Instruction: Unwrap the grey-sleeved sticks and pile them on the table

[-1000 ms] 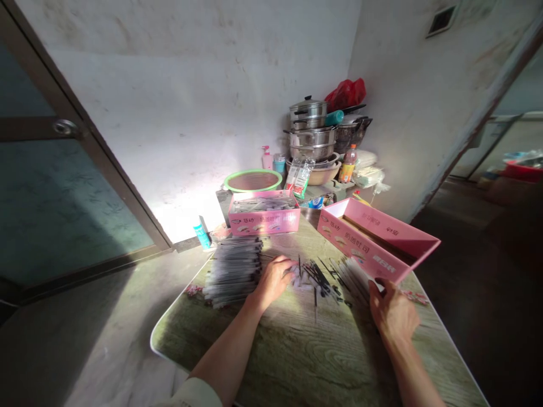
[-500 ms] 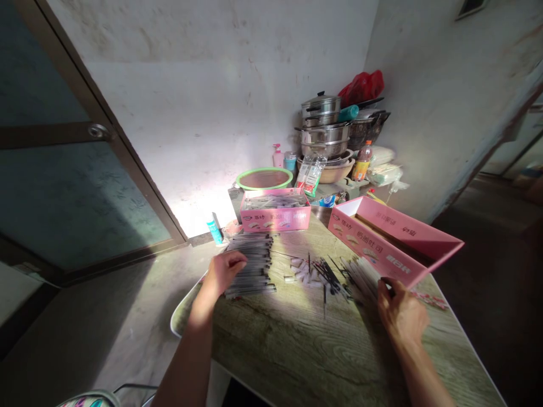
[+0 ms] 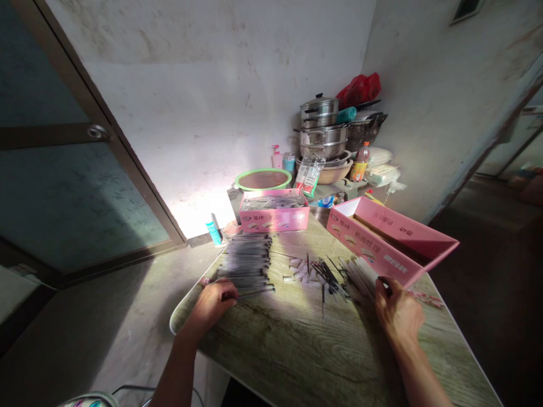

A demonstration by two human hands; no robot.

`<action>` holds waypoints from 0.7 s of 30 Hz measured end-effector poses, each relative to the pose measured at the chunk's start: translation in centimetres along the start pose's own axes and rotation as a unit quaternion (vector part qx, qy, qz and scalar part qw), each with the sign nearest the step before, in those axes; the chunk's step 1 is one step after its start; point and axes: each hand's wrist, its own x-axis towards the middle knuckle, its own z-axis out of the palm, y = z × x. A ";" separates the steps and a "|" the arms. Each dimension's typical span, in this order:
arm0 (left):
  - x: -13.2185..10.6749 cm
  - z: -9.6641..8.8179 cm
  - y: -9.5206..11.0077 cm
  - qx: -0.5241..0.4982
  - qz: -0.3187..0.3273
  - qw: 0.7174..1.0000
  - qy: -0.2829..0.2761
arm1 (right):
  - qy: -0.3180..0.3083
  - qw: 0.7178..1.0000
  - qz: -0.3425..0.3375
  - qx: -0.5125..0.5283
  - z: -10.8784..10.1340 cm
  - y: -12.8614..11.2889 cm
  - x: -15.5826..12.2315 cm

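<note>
My left hand [image 3: 213, 302] is closed, fingertips pressed together at the near left end of a row of thin grey, clear-looking sticks with dark tips [image 3: 248, 261]. What is in its pinch is too small to make out. Over on the right, my right hand [image 3: 401, 314] has its fingers curled together at the lower end of a bundle of long white tubes [image 3: 360, 272]; what they grip is hidden. Between the hands lie short whitish pieces [image 3: 304, 271] and a loose heap of thin black rods [image 3: 332, 276].
A pink box [image 3: 274, 220] full of similar sticks stands behind the row. Another pink box [image 3: 369, 243] stands tilted beside my right hand. Pots [image 3: 322, 135], a green-rimmed basin [image 3: 263, 178] and a bottle [image 3: 360, 162] stand beyond the wood-patterned table [image 3: 331, 356].
My left hand has moved down and slightly left, from over the middle of the stick row to its near end. My right hand stays by the white tubes.
</note>
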 end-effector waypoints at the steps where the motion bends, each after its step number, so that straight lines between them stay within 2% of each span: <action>1: -0.2 0.1 0.0 -0.001 0.000 1.000 -0.003 | 0.002 1.000 -0.003 0.001 0.0 0.0 0.0; 8: -0.7 0.8 -0.3 -0.011 0.003 1.000 -0.009 | 0.009 0.999 -0.017 0.030 0.1 0.2 0.0; 11: -0.7 1.0 0.4 -0.022 0.014 1.000 -0.010 | 0.026 0.997 -0.030 0.066 0.4 0.2 -0.2; 13: -0.3 1.1 1.5 -0.042 0.028 0.999 -0.004 | 0.035 0.988 -0.058 0.138 0.6 -0.1 -0.5; 15: 0.8 1.5 3.1 -0.075 0.053 0.996 0.002 | 0.014 0.964 -0.105 0.245 0.7 -0.8 -1.0; 17: 2.6 2.1 5.1 -0.125 0.085 0.989 0.003 | -0.049 0.927 -0.145 0.343 0.8 -1.6 -1.6; 21: 7.2 4.3 8.8 -0.237 0.135 0.962 -0.024 | -0.197 0.854 -0.135 0.461 1.0 -3.0 -2.4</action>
